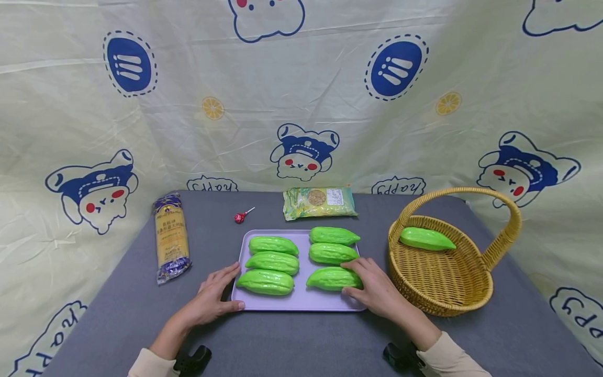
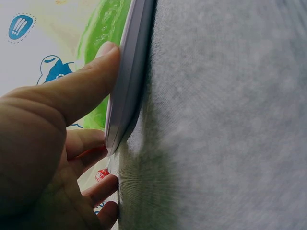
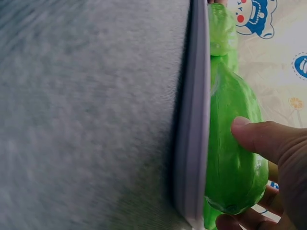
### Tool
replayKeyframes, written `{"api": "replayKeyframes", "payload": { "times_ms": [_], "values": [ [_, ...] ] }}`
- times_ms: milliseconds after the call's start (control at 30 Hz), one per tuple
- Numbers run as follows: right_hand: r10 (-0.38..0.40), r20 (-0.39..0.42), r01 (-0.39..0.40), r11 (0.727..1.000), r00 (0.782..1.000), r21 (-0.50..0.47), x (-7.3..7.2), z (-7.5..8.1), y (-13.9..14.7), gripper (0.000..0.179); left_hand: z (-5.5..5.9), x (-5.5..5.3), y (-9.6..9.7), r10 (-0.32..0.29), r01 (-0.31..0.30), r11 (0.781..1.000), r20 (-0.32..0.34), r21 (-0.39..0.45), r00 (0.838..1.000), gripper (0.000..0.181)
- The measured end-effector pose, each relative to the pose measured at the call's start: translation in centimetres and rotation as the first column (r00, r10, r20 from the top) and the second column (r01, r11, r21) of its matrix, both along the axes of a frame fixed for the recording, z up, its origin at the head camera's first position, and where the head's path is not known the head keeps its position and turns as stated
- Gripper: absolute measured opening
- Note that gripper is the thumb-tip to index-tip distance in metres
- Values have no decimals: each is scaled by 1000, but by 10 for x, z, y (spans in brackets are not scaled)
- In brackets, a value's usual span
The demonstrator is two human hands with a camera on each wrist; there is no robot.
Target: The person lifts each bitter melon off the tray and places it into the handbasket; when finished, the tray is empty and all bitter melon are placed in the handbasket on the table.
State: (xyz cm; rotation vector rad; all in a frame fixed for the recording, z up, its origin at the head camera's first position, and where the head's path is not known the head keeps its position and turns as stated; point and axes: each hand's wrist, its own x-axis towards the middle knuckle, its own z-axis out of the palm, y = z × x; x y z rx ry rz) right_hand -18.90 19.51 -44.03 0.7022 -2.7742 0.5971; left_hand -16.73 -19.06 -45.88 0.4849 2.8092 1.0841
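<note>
My right hand holds the right end of the front bitter melon in the right column on the tray. In the right wrist view, my thumb lies along that green melon and the fingers go round its far side. At the tray's left edge, my left hand touches the lilac tray, thumb by the front corner and fingers along the side. The left wrist view has the thumb against the tray rim. Three more bitter melons form the left column; two others lie behind the gripped one.
Right of the tray stands a wicker basket with a tall handle and one bitter melon inside. A pasta packet lies at the left. Behind the tray are a red lollipop and a green-yellow packet.
</note>
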Motion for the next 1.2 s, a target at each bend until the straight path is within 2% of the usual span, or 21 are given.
{"api": "replayKeyframes", "payload": {
  "times_ms": [467,1200],
  "values": [
    [-24,-29,22,998,999,-52,5,29,10,53,-1,-1,0,5,-5,1000,-1,-14,1000,83],
    [-51,-171,32,993,984,-117,14,61,39,54,-1,-2,-1,0,0,1000,6,-12,1000,84]
  ]
}}
